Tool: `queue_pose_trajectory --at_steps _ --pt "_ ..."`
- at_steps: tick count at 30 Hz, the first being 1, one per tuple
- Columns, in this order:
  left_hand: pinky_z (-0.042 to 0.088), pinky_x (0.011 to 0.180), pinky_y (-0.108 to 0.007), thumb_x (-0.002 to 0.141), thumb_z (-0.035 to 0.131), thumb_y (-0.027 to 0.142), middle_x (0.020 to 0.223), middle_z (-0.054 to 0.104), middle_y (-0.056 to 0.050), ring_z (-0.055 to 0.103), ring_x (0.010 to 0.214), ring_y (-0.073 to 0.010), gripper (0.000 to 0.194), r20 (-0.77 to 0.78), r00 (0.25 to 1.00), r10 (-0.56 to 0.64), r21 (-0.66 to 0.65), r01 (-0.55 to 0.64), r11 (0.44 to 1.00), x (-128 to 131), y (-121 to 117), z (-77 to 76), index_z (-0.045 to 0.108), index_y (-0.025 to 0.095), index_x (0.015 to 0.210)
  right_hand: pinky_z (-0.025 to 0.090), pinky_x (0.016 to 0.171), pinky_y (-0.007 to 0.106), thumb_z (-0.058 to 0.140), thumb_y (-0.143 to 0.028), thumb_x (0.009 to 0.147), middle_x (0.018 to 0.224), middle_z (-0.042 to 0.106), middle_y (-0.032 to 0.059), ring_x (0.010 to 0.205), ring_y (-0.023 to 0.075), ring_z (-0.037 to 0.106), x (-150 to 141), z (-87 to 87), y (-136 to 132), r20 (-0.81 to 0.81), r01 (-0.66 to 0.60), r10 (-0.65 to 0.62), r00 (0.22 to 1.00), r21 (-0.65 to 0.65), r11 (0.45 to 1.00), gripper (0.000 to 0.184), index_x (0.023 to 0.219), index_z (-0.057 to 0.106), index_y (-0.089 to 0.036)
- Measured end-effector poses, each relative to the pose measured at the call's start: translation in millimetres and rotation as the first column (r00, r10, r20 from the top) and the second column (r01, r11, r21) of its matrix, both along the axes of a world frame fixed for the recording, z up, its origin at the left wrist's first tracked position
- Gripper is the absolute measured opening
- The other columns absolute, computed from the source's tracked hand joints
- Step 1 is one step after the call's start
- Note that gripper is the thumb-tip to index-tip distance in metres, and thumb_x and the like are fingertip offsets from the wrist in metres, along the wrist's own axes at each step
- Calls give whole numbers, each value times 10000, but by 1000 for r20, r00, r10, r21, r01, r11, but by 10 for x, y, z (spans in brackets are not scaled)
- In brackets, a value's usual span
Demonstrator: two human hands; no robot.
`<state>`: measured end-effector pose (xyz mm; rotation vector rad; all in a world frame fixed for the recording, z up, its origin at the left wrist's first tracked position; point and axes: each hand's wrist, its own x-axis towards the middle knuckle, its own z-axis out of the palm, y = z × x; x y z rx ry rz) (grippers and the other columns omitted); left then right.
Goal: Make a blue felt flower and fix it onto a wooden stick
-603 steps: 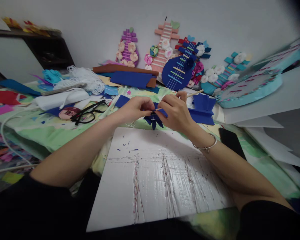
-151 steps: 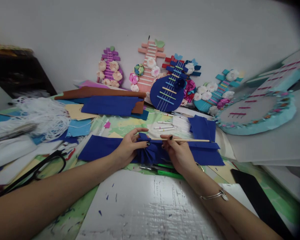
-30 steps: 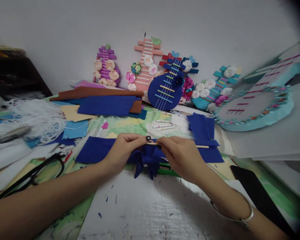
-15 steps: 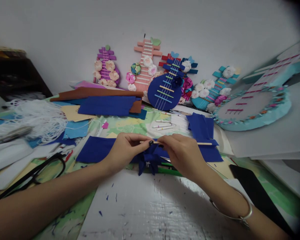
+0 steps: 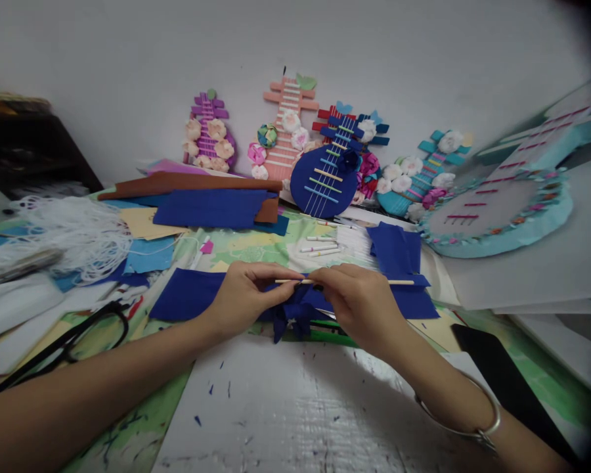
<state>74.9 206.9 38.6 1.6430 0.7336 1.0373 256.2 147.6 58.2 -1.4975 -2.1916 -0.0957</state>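
A thin wooden stick (image 5: pixel 401 282) lies level across both my hands above the table. My left hand (image 5: pixel 246 289) pinches it near its left end, between thumb and fingers. Close beside, my right hand (image 5: pixel 359 295) grips the same stick, its far end sticking out to the right past the knuckles. Just below the fingertips is a dark blue crepe paper flower (image 5: pixel 293 318) with a small light piece at its middle; whether it joins the stick is hidden by the fingers. Blue crepe paper (image 5: pixel 187 295) stretches behind both hands.
Decorated lute shapes, one dark blue (image 5: pixel 320 180), lean on the wall. A white board (image 5: pixel 276 407) with blue scraps lies in front. Glasses (image 5: pixel 96 335) and white string (image 5: pixel 79 230) are left; a black flat object (image 5: pixel 502 381) and folded blue paper (image 5: pixel 398 249) are right.
The stick has shifted slightly left and turned between my fingers. My left thumb has rolled, and the blue flower below has turned a little. Both arms stay nearly in place.
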Motion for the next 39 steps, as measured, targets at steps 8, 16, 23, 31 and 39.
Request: queue_pose_trajectory --at_steps 8,16,23,31,39 --pt "545 616 -188 681 680 140 751 744 -35 674 663 -123 124 21 1000 18 -5 -18 1000 28 -26 -33 749 153 783 278 563 272 444 -283 908 635 605 13 613 133 534 -92 11 -56 -69 119 -118 991 -2 993 287 681 586 -178" --pt "533 624 -178 684 670 111 730 736 -24 660 658 -110 111 31 1000 -3 45 2 999 32 -51 -24 739 151 760 299 573 267 524 -355 883 643 649 10 617 135 572 -140 -24 -73 -124 176 -167 978 62 982 292 668 622 -184" --pt "515 654 -167 702 660 98 769 736 -20 657 704 -103 139 24 998 -54 15 53 998 28 -42 -27 744 163 790 310 567 258 580 -352 847 634 653 2 599 122 556 -128 -15 -56 -191 173 -168 967 9 985 254 667 652 -188" --pt "533 706 -212 713 686 158 811 730 -40 662 769 -136 110 81 991 -110 -48 114 992 12 -69 11 736 157 811 343 581 256 617 -323 822 661 658 5 621 124 547 -88 -14 -34 -255 118 -114 960 -2 993 190 705 666 -182" --pt "550 720 -271 707 719 224 843 736 -56 673 758 -163 143 59 996 -61 -222 73 972 1 -39 70 728 163 836 374 636 288 629 -294 820 685 659 16 674 150 562 -102 -18 -36 -223 88 -51 973 161 983 153 727 644 -173"
